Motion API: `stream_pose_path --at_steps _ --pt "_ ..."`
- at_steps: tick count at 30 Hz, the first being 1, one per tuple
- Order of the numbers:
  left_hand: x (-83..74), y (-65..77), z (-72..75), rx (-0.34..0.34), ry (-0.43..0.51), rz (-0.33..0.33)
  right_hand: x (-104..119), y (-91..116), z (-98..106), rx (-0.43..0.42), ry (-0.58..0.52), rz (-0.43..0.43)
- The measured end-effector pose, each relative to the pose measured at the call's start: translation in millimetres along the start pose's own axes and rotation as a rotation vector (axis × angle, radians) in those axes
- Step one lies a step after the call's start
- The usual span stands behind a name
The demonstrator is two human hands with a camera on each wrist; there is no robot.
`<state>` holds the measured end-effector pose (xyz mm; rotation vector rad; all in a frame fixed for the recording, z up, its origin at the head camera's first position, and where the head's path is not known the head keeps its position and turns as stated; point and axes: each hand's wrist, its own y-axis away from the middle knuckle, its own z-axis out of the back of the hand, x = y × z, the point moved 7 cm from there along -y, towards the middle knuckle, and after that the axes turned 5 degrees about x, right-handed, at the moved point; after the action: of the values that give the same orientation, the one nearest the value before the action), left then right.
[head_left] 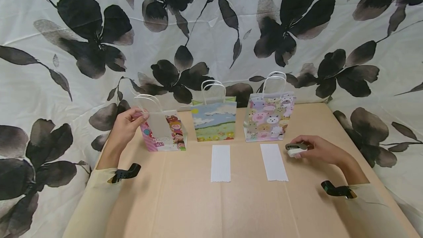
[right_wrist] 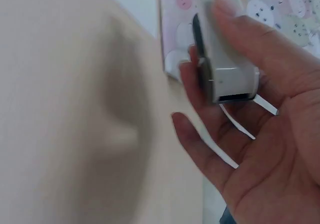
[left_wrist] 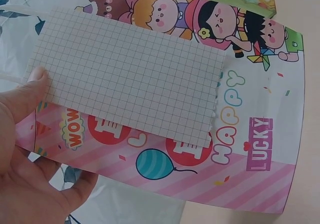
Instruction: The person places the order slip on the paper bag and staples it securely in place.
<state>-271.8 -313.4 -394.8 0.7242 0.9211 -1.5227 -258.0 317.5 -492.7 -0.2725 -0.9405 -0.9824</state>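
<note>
At the table's left stands a paper gift bag with cartoon children, pink stripes and white handles. My left hand pinches its top edge, thumb on a torn-edged slip of grid paper that lies flat over the bag's front. In the left wrist view the fingers of that hand are behind the bag. My right hand holds a small white and dark stapler between thumb and fingers, to the right of the loose slips. The right wrist view shows the stapler's end tilted, over the table.
A meadow-print gift bag stands in the middle, and an animal-print one to its right. In front of them lie two white grid-paper slips, one left and one right. Behind the wooden table hangs a floral cloth.
</note>
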Motion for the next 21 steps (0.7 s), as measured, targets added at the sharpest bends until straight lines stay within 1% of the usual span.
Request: stream_pose_path --at_steps 3,7,13,15,17,21 --pt "-0.5 -0.4 -0.1 0.004 0.008 -0.005 11 -3 3 -0.032 -0.021 0.022" --pt "-0.1 -0.8 0.6 0.001 0.009 -0.002 26 -7 6 -0.064 -0.017 0.051" --pt "0.0 -0.7 1.0 -0.003 0.003 -0.006 43 -16 9 -0.121 -0.010 0.012" --pt "0.4 -0.5 0.5 -0.001 0.004 -0.004 49 -19 9 -0.132 -0.013 0.018" --pt "0.6 -0.4 -0.2 0.004 0.004 -0.004 57 -22 10 -0.144 -0.017 0.037" --pt "0.2 -0.2 -0.1 0.006 0.008 -0.003 73 -26 10 -0.151 -0.041 0.105"
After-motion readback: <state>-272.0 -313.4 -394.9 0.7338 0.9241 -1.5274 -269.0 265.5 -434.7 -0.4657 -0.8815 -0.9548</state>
